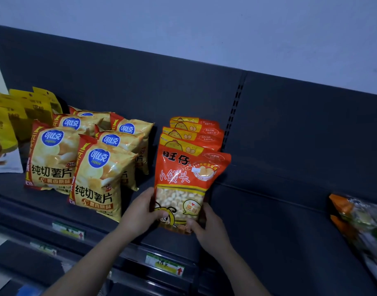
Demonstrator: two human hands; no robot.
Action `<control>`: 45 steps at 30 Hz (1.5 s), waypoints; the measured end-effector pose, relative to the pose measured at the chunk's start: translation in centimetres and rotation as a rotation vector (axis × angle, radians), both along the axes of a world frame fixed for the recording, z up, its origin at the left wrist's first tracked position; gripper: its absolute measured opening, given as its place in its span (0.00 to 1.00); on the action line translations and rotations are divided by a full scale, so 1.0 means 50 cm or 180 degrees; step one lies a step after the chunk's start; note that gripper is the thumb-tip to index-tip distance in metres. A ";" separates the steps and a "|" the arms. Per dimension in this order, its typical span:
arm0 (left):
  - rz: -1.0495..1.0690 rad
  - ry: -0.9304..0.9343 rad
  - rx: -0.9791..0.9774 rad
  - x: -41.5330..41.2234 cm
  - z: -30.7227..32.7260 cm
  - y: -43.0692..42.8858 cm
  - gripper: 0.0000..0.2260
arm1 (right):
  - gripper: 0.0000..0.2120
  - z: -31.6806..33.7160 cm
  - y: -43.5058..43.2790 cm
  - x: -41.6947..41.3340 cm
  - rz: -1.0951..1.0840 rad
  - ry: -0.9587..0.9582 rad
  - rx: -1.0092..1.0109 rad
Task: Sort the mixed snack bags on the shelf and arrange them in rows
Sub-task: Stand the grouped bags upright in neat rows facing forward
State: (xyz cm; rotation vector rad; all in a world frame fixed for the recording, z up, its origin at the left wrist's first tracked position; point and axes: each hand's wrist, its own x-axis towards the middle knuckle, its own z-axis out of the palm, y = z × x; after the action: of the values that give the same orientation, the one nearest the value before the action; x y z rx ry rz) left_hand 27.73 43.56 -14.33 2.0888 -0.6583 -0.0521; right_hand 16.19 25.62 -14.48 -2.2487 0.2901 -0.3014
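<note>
both my hands grip the front orange bag [183,180] by its bottom corners. my left hand [140,212] wraps the lower left edge with the thumb across the front, and my right hand [208,227] pinches the lower right corner, thumb on the front and fingers behind. the bag is upright over the front part of the shelf [268,210]; i cannot tell whether its base rests on it. it heads a row of matching orange bags [196,133] that runs back toward the dark back panel [140,82], each overlapping the next. just left of that row stand the yellow chip bags [97,174], in two rows front to back, the nearest one close beside my left wrist. further left, at the edge, yellow pouches [23,112] stand in their own row. well apart to the right, blurred orange and green bags [362,218] lie flat on the shelf. price tags [165,264] sit along the shelf's front rail under my arms
</note>
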 end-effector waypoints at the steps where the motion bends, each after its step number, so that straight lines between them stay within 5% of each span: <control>1: 0.0014 -0.0001 0.0019 -0.001 0.000 0.001 0.21 | 0.17 -0.004 0.000 -0.002 -0.0009 -0.0024 -0.0084; 6: 0.0201 -0.0040 -0.0051 -0.013 0.002 0.000 0.22 | 0.10 -0.003 0.010 0.005 -0.0276 -0.0362 -0.0648; 19: 0.0168 0.0053 0.0370 -0.011 0.006 -0.003 0.25 | 0.16 0.002 0.008 0.011 -0.0197 0.0112 -0.0740; 30: 0.0313 -0.0100 0.0357 -0.030 0.021 -0.005 0.52 | 0.22 0.021 -0.009 -0.004 -0.0234 0.0050 -0.0760; 37: 0.0550 -0.1206 0.0429 -0.057 0.064 -0.010 0.47 | 0.26 0.038 -0.031 -0.019 -0.0226 0.0066 -0.0948; 45: 0.0591 -0.3011 0.0353 -0.089 0.224 -0.058 0.22 | 0.27 0.091 -0.101 -0.058 -0.0502 -0.0004 -0.1534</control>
State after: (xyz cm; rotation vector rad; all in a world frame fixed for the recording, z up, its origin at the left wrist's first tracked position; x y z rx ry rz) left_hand 23.27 40.68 -3.13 2.2104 -1.0063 1.0762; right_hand 13.28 20.54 -9.91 -2.7033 0.4317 -0.4991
